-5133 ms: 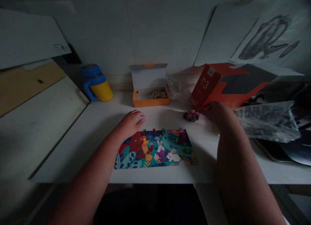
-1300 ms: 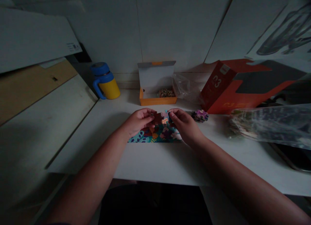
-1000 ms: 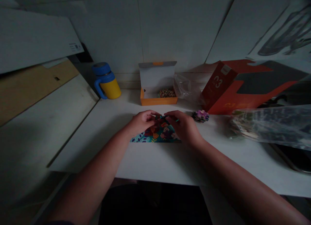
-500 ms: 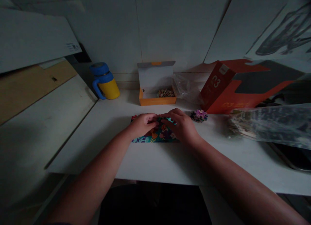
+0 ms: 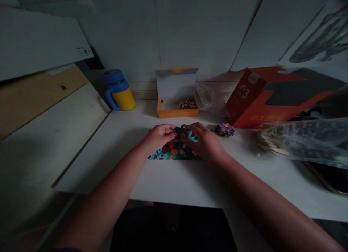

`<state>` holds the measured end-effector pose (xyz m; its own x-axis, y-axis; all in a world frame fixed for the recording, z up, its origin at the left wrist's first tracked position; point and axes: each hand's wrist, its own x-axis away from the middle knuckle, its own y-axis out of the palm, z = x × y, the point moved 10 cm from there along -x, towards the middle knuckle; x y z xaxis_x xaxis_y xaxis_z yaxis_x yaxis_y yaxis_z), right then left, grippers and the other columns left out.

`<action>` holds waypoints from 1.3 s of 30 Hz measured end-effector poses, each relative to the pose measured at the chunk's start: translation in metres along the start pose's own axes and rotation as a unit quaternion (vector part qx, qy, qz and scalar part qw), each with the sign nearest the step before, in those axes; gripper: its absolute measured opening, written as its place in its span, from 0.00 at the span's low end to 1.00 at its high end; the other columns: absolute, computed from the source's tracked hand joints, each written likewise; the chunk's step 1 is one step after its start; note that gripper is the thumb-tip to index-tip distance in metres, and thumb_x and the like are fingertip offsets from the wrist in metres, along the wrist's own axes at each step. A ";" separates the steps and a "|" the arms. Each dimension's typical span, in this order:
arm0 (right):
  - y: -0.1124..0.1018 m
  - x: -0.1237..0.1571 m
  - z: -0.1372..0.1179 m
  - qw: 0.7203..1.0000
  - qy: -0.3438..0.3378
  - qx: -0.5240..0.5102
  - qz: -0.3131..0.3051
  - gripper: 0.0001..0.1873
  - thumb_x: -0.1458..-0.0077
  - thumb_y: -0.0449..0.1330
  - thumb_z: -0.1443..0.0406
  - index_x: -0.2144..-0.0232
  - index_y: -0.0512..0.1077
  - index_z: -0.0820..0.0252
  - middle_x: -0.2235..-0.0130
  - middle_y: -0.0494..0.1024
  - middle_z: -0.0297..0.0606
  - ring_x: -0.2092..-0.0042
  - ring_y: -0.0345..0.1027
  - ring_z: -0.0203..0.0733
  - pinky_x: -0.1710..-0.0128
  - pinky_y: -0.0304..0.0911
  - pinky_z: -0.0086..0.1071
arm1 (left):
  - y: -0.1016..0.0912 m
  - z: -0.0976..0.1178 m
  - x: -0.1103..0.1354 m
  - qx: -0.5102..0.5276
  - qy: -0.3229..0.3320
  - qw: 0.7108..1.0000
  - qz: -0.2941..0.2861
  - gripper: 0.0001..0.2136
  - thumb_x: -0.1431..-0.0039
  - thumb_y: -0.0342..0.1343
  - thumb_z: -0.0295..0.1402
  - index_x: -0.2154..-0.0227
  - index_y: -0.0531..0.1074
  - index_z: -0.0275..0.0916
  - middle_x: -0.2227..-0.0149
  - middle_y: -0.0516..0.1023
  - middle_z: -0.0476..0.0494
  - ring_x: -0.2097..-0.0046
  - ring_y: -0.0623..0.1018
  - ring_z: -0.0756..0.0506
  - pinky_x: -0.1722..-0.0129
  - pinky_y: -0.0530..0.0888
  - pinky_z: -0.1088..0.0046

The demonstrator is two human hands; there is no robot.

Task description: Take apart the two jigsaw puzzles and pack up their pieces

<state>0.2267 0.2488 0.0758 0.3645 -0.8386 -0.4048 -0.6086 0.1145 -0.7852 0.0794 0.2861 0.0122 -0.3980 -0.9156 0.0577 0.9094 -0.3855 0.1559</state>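
Note:
A partly joined jigsaw puzzle (image 5: 174,152), teal with colourful leaves and flowers, lies flat on the white table under both hands. My left hand (image 5: 159,139) is closed, its thumb and fingers pinching the left side of a dark blue puzzle piece (image 5: 180,129) at the puzzle's far edge. My right hand (image 5: 206,141) curls in from the other side, fingertips on the same piece and thumb lower down over the puzzle. Beyond the right hand sits a small stack of puzzle pieces (image 5: 225,129) with a purple one on top.
An open orange box (image 5: 178,114) holding puzzle pieces stands behind the hands, a clear plastic bag (image 5: 208,99) beside it. Left is a blue and yellow mug (image 5: 122,96). On the right are a red box (image 5: 244,96) and a filled plastic bag (image 5: 307,139).
The fingers have parted a little, and the dark blue piece now shows between the fingertips at the puzzle's far edge. The view has shifted slightly.

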 end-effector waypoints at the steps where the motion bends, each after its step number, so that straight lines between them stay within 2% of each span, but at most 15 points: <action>1: 0.000 0.000 0.000 1.000 -0.001 0.006 -0.001 0.23 0.37 0.65 0.59 0.41 0.73 0.56 0.48 0.77 0.46 0.51 0.76 0.50 0.49 0.71 0.42 | 0.000 0.000 0.000 0.001 -0.001 1.000 0.000 0.12 0.43 0.67 0.27 0.55 0.78 0.35 0.57 0.84 0.42 0.57 0.83 0.48 0.49 0.79 0.65; 7: -0.001 -0.001 0.000 1.000 0.004 -0.004 0.002 0.21 0.37 0.64 0.59 0.43 0.75 0.56 0.49 0.78 0.46 0.52 0.76 0.50 0.49 0.70 0.42 | -0.002 0.002 0.000 -0.034 0.007 0.999 -0.003 0.12 0.42 0.66 0.26 0.55 0.77 0.35 0.56 0.84 0.41 0.57 0.83 0.48 0.49 0.79 0.64; 10: -0.001 -0.001 0.007 0.998 0.044 -0.053 0.010 0.19 0.38 0.64 0.59 0.45 0.76 0.56 0.52 0.81 0.44 0.55 0.76 0.47 0.52 0.70 0.39 | 0.004 0.006 -0.001 -0.092 0.035 0.995 -0.015 0.12 0.41 0.65 0.27 0.54 0.76 0.36 0.57 0.84 0.40 0.56 0.83 0.47 0.50 0.79 0.64; 14: 0.000 0.000 0.021 0.989 0.105 -0.099 0.014 0.12 0.38 0.63 0.61 0.54 0.79 0.55 0.60 0.83 0.38 0.63 0.76 0.42 0.59 0.68 0.35 | 0.008 0.020 0.001 -0.172 0.081 0.981 -0.031 0.12 0.37 0.61 0.29 0.51 0.76 0.37 0.52 0.83 0.38 0.52 0.82 0.46 0.48 0.77 0.65; 15: 0.000 0.000 0.024 0.988 0.118 -0.102 0.016 0.11 0.39 0.63 0.60 0.55 0.80 0.55 0.62 0.83 0.38 0.65 0.75 0.42 0.61 0.68 0.34 | 0.002 0.027 0.002 -0.200 0.097 0.975 -0.016 0.12 0.36 0.60 0.31 0.50 0.76 0.38 0.50 0.83 0.38 0.50 0.81 0.45 0.48 0.77 0.65; 17: -0.002 0.001 0.031 0.984 0.142 -0.101 0.023 0.12 0.39 0.63 0.59 0.55 0.79 0.56 0.64 0.83 0.37 0.66 0.74 0.41 0.63 0.66 0.33 | -0.025 0.043 0.006 -0.269 0.122 0.954 0.048 0.14 0.32 0.57 0.35 0.47 0.75 0.39 0.50 0.82 0.38 0.49 0.81 0.44 0.48 0.76 0.65; 19: -0.003 0.002 0.035 0.983 0.155 -0.098 0.022 0.13 0.39 0.63 0.58 0.55 0.79 0.56 0.63 0.83 0.37 0.66 0.74 0.41 0.64 0.65 0.33 | -0.061 0.057 0.012 -0.371 0.121 0.911 0.131 0.15 0.33 0.57 0.39 0.47 0.75 0.41 0.52 0.82 0.39 0.52 0.81 0.43 0.53 0.76 0.66; 20: -0.002 0.003 0.036 0.983 0.156 -0.097 0.016 0.13 0.39 0.63 0.58 0.55 0.79 0.56 0.63 0.83 0.38 0.66 0.74 0.41 0.64 0.65 0.33 | -0.076 0.059 0.013 -0.425 0.099 0.888 0.147 0.16 0.35 0.59 0.41 0.48 0.76 0.41 0.55 0.82 0.39 0.54 0.80 0.42 0.55 0.75 0.65; 22: 0.003 0.003 0.034 0.983 0.152 -0.101 -0.004 0.12 0.39 0.63 0.58 0.55 0.79 0.55 0.62 0.84 0.37 0.66 0.74 0.41 0.64 0.65 0.33 | -0.096 0.058 0.016 -0.513 0.061 0.845 0.140 0.18 0.41 0.64 0.46 0.55 0.79 0.40 0.57 0.80 0.39 0.57 0.79 0.40 0.57 0.74 0.64; 24: 0.010 0.004 0.031 0.983 0.144 -0.109 -0.027 0.12 0.39 0.63 0.58 0.56 0.79 0.54 0.62 0.84 0.36 0.65 0.75 0.41 0.64 0.65 0.33 | -0.106 0.051 0.018 -0.551 0.030 0.827 0.107 0.21 0.50 0.70 0.48 0.58 0.80 0.40 0.58 0.78 0.39 0.57 0.78 0.39 0.58 0.73 0.65; 26: 0.016 0.004 0.029 0.982 0.140 -0.117 -0.044 0.12 0.40 0.63 0.58 0.55 0.79 0.53 0.61 0.84 0.36 0.65 0.75 0.42 0.64 0.65 0.33 | -0.108 0.045 0.019 -0.559 0.010 0.825 0.083 0.24 0.58 0.74 0.47 0.59 0.80 0.40 0.57 0.76 0.40 0.57 0.77 0.39 0.58 0.73 0.66; 28: 0.022 0.005 0.027 0.982 0.135 -0.122 -0.055 0.13 0.40 0.63 0.59 0.54 0.79 0.54 0.60 0.84 0.37 0.64 0.75 0.42 0.64 0.65 0.33 | -0.107 0.042 0.019 -0.556 0.000 0.827 0.078 0.25 0.61 0.75 0.45 0.59 0.79 0.41 0.57 0.74 0.42 0.57 0.76 0.39 0.57 0.73 0.67; 31: 0.029 0.006 0.026 0.981 0.127 -0.126 -0.073 0.13 0.40 0.63 0.59 0.54 0.78 0.54 0.62 0.84 0.36 0.64 0.75 0.42 0.66 0.64 0.32 | -0.107 0.039 0.016 -0.555 -0.014 0.828 0.084 0.23 0.62 0.75 0.45 0.63 0.78 0.40 0.59 0.74 0.43 0.58 0.76 0.40 0.58 0.72 0.67; 35: 0.038 0.009 0.026 0.977 0.129 -0.131 -0.106 0.11 0.38 0.62 0.59 0.55 0.78 0.55 0.64 0.83 0.35 0.66 0.75 0.40 0.68 0.62 0.30 | -0.111 0.035 0.016 -0.556 -0.050 0.825 0.089 0.26 0.63 0.75 0.45 0.63 0.74 0.39 0.59 0.75 0.43 0.59 0.76 0.40 0.60 0.71 0.68; 39: 0.037 0.008 0.023 0.981 0.120 -0.105 -0.115 0.11 0.38 0.62 0.61 0.55 0.78 0.55 0.62 0.83 0.36 0.66 0.74 0.40 0.67 0.61 0.31 | -0.104 0.036 0.018 -0.542 -0.040 0.836 0.076 0.23 0.60 0.74 0.42 0.63 0.70 0.40 0.64 0.77 0.48 0.63 0.76 0.43 0.64 0.69 0.70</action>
<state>0.2229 0.2585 0.0327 0.3481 -0.9333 -0.0878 -0.6714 -0.1829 -0.7182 -0.0268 0.3142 0.0323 -0.2355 -0.9694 0.0691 0.5082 -0.1835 -0.8415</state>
